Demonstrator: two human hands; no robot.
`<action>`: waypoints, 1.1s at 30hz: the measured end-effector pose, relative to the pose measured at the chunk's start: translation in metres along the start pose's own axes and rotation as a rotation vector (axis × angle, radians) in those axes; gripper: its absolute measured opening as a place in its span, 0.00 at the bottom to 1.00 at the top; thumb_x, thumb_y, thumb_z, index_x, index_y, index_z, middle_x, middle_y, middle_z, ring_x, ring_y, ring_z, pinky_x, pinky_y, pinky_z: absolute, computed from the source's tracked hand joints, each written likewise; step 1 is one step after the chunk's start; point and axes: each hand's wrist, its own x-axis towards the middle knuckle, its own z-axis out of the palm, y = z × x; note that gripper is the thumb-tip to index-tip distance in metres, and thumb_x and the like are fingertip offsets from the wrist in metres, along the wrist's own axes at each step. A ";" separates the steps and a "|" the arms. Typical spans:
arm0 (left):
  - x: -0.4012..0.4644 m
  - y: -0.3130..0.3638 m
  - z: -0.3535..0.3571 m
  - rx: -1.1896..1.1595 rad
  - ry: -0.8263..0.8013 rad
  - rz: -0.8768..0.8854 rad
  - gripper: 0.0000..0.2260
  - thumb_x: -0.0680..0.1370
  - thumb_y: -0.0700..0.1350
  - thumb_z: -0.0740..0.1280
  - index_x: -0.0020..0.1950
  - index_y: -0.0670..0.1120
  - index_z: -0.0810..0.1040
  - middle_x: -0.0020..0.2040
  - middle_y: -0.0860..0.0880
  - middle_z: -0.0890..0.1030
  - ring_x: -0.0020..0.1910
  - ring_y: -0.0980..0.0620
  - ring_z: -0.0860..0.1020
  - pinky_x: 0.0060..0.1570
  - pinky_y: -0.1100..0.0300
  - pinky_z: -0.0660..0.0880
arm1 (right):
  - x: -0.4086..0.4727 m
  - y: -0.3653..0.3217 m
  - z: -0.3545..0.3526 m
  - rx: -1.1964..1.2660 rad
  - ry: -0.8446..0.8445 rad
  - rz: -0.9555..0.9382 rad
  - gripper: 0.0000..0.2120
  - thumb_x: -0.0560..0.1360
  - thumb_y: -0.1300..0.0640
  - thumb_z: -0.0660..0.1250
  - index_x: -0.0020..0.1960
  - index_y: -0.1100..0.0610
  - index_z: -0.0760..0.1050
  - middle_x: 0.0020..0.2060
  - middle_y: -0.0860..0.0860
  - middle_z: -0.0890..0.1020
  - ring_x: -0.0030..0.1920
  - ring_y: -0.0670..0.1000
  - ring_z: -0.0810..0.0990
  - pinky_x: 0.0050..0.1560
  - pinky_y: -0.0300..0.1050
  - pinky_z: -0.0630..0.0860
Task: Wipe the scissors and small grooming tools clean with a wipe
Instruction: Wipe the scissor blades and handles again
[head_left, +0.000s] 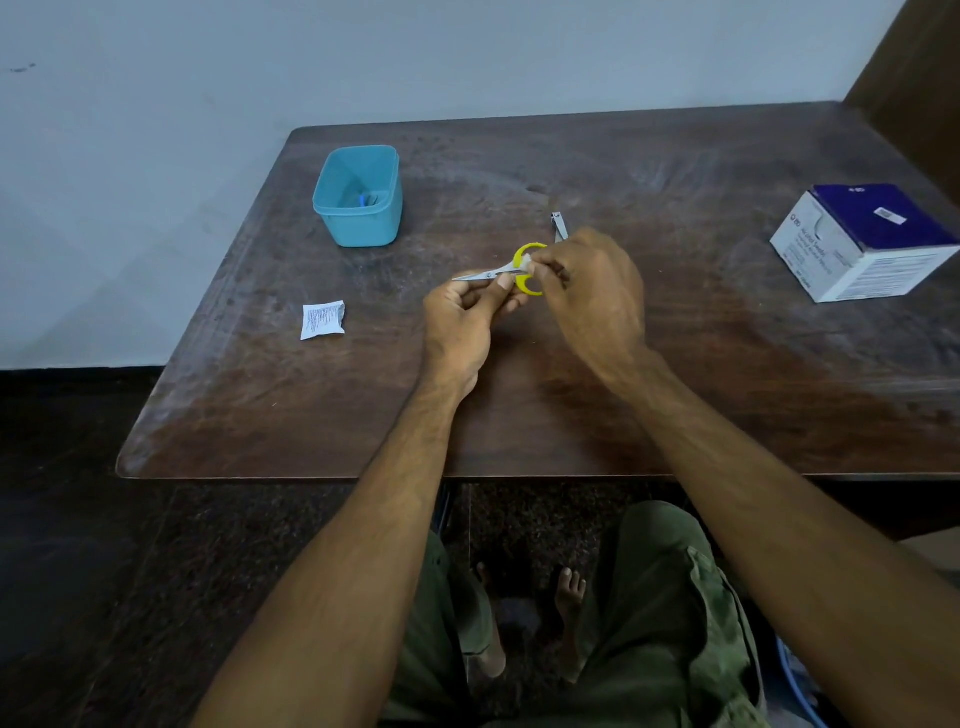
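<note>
Teal tub (358, 200) on worktop (675, 364), holding small blue item (unidentifiable). Right of tub: left hand (460, 317) gripping scissors (501, 270); right hand (587, 291) pinching wipe (525, 260) against yellow handle.

dim, bluish cast, w/ edge warp

table (675, 364): dark wood, worn, dull sheen | scissors (498, 270): bright metal blades, glossy yellow plastic handles | tub (358, 208) left of scissors: smooth teal plastic | box (862, 244) right of scissors: matt card
</note>
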 end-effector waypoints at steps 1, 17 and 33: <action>0.000 0.000 0.000 -0.002 -0.004 -0.005 0.03 0.77 0.32 0.66 0.49 0.37 0.80 0.36 0.50 0.84 0.35 0.56 0.82 0.39 0.67 0.78 | -0.001 -0.004 0.001 0.012 -0.011 -0.030 0.09 0.77 0.56 0.64 0.49 0.55 0.84 0.41 0.56 0.79 0.46 0.57 0.77 0.44 0.50 0.69; -0.002 0.001 0.000 0.060 -0.009 0.010 0.02 0.77 0.33 0.67 0.47 0.36 0.80 0.35 0.49 0.84 0.34 0.56 0.82 0.40 0.66 0.79 | 0.001 -0.005 -0.003 -0.100 -0.101 -0.151 0.12 0.79 0.54 0.62 0.57 0.54 0.82 0.52 0.54 0.81 0.54 0.58 0.76 0.52 0.51 0.67; -0.001 -0.001 -0.001 0.149 -0.034 0.029 0.03 0.77 0.34 0.67 0.48 0.34 0.79 0.35 0.45 0.82 0.34 0.56 0.82 0.39 0.67 0.78 | 0.001 0.008 -0.003 -0.205 -0.092 -0.160 0.12 0.79 0.53 0.61 0.58 0.53 0.81 0.54 0.53 0.79 0.55 0.59 0.74 0.49 0.49 0.62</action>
